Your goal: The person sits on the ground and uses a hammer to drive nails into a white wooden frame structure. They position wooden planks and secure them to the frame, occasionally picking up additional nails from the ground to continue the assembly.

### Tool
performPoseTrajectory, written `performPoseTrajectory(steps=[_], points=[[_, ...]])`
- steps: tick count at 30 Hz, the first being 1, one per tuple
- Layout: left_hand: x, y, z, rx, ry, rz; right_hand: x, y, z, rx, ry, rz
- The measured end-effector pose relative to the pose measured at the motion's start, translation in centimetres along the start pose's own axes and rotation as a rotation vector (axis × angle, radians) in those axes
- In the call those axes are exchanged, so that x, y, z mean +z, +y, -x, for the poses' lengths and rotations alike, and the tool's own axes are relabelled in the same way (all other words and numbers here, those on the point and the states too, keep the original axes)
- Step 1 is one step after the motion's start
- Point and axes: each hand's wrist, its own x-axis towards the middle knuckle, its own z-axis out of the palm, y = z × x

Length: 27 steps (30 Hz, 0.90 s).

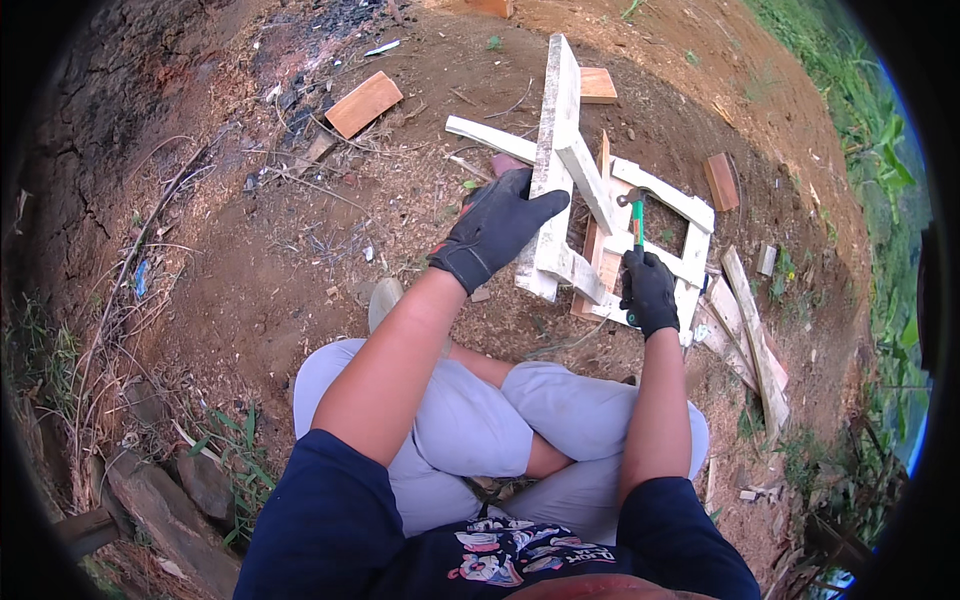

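My left hand (497,228), in a black work glove, is closed round the edge of a whitish board (557,120) that stands tilted upward. This board belongs to a frame of pale wooden slats (668,187) lying on the ground in front of me. In my right hand (649,288), also gloved in black, is a hammer (638,215) with a green and black handle. Its metal head is over the frame, near a slat; whether it touches the wood I cannot tell. A reddish-brown plank (603,240) runs under or behind the frame's near slats.
Brown wood blocks lie at the left (363,104), behind the frame (597,86) and at its right (721,181). Loose boards (750,335) are stacked at the right. Dry twigs (165,200) and stones (205,485) lie on the left. Grass borders the far right.
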Motion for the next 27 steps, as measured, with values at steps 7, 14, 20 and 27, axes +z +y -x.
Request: performPoseTrajectory(steps=[7,14,20,27], points=[[-3.2,-9.9,-2.4,-0.275,0.164,-0.098,-0.4,0.7,-0.2,-0.039,-0.011,-0.069],[-2.3,-9.9,-3.0,-0.338,0.170,-0.066,-1.0,1.6,-0.3,0.035,-0.053,-0.060],[-2.2,-7.4,-1.9,-0.410,0.249,0.127,-0.8,1.3,0.1,0.042,-0.069,-0.086],[-3.6,-10.5,-3.2,-0.391,0.247,0.118,-0.8,0.0,0.7,0.002,-0.088,-0.030]])
